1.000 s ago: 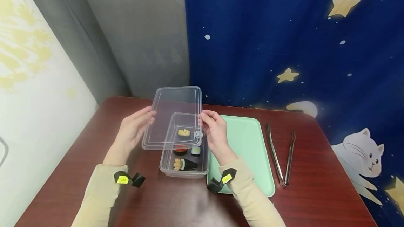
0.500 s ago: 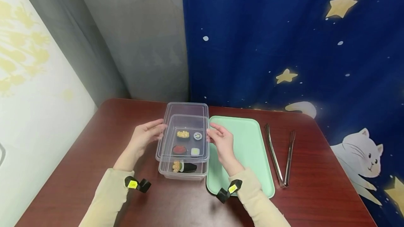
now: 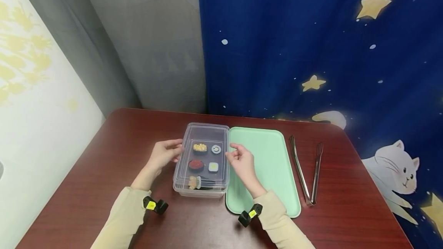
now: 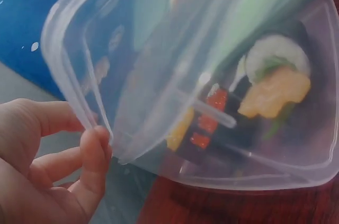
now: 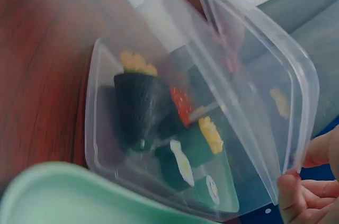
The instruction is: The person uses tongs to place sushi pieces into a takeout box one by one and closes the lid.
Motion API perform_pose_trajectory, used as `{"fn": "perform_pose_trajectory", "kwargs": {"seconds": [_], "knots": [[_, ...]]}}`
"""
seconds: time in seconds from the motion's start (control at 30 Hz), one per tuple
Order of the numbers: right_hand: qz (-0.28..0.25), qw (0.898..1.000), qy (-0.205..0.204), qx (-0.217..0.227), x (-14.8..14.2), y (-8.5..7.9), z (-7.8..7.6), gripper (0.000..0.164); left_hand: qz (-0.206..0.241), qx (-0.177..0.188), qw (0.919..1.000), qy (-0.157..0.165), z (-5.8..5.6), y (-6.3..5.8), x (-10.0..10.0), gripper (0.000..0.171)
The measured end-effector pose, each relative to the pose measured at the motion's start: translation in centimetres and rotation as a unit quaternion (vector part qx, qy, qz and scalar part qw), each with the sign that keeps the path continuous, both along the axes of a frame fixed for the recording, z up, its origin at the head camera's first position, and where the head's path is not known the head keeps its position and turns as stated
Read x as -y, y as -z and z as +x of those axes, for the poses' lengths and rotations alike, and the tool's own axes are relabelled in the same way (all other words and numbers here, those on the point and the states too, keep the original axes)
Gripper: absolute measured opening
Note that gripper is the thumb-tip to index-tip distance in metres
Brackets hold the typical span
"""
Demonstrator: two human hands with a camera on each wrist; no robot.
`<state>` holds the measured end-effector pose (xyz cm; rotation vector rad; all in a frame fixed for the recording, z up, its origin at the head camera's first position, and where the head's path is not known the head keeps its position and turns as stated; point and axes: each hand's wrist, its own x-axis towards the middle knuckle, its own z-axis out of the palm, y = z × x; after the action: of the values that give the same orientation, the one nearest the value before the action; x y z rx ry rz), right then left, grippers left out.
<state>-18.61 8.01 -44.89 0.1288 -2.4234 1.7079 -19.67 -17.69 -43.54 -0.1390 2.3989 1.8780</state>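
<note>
A clear plastic lid (image 3: pixel 207 133) lies over the rectangular clear container (image 3: pixel 200 193), nearly lined up with it in the head view. Both wrist views show it tilted above the container's opening. My left hand (image 3: pixel 164 153) pinches the lid's left edge between thumb and fingers, plain in the left wrist view (image 4: pixel 63 160). On the other side, my right hand (image 3: pixel 243 162) pinches the right edge. Through the plastic show a yellow-topped sushi piece (image 3: pixel 200 148), a round roll (image 3: pixel 216 149), a red-topped piece (image 3: pixel 196 165), a pale square piece (image 3: pixel 213 167) and a dark cone-shaped hand roll (image 3: pixel 194 182).
A mint-green tray (image 3: pixel 266 164) stands close against the container's right side, under the right forearm. Metal tongs (image 3: pixel 313 201) lie spread on the brown table (image 3: pixel 349 187) right of the tray. A grey and blue curtain (image 3: pixel 249 49) hangs behind the table's back edge.
Both hands have brought the lid down and toward the near right. First raised up and left of the container, it now covers the whole container, including the hand roll at the front.
</note>
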Motion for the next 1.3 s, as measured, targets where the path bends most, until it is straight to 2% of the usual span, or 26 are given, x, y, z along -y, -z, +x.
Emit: {"fn": "perform_pose_trajectory", "kwargs": {"seconds": [0.13, 0.23, 0.37, 0.5, 0.6, 0.7, 0.77, 0.83, 0.93, 1.0, 1.07, 1.17, 1.2, 1.3], "knots": [[0.084, 0.996, -0.015, -0.035, 0.0, 0.4, 0.0, 0.032, -0.08, -0.024, 0.9965, -0.005, 0.2, 0.0, -0.2, 0.037], [0.119, 0.991, -0.025, -0.052, -0.1, 0.5, 0.0, 0.034, -0.127, -0.038, 0.9912, -0.002, 0.4, 0.0, -0.3, 0.036], [0.151, 0.986, -0.046, -0.06, -0.2, 0.5, 0.1, 0.036, -0.143, -0.042, 0.9887, 0.011, 0.7, 0.2, -0.1, 0.037], [0.159, 0.984, -0.061, -0.054, -0.5, 0.0, -0.3, 0.033, -0.127, -0.008, 0.9911, 0.041, 0.4, 0.1, 0.7, 0.042], [0.127, 0.991, -0.034, -0.021, -0.8, -0.6, -1.7, 0.03, -0.094, 0.041, 0.9932, 0.054, -1.0, -0.1, 1.4, 0.047], [0.074, 0.996, -0.002, 0.048, -1.0, -1.0, -3.9, 0.037, -0.067, 0.08, 0.9926, 0.062, -3.5, -0.4, 1.7, 0.052], [0.033, 0.993, -0.001, 0.111, -1.0, -0.9, -5.5, 0.044, -0.057, 0.097, 0.9909, 0.074, -5.1, -0.4, 1.8, 0.054], [0.006, 0.985, -0.008, 0.169, -0.9, -0.6, -6.8, 0.045, -0.053, 0.108, 0.9881, 0.095, -6.4, -0.3, 1.9, 0.054], [-0.017, 0.977, -0.011, 0.214, -0.6, -0.2, -7.9, 0.039, -0.041, 0.118, 0.9862, 0.109, -7.6, -0.4, 1.8, 0.05], [-0.02, 0.977, -0.003, 0.214, -0.4, -0.1, -8.3, 0.032, -0.035, 0.114, 0.9865, 0.112, -7.3, -1.5, 1.5, 0.051], [-0.024, 0.978, 0.005, 0.208, -0.3, 0.0, -8.5, 0.028, -0.022, 0.094, 0.989, 0.113, -6.5, -2.6, 1.3, 0.055], [-0.031, 0.977, 0.009, 0.212, -0.2, 0.1, -8.8, 0.025, 0.0, 0.043, 0.9918, 0.12, -4.6, -3.8, 1.3, 0.052], [-0.033, 0.976, 0.01, 0.215, -0.1, 0.1, -8.9, 0.024, 0.003, 0.01, 0.9908, 0.135, -4.2, -3.6, 1.6, 0.05], [-0.041, 0.974, 0.011, 0.224, -0.1, 0.1, -9.2, 0.021, 0.0, 0.012, 0.9913, 0.131, -5.0, -2.7, 1.5, 0.039]]}}
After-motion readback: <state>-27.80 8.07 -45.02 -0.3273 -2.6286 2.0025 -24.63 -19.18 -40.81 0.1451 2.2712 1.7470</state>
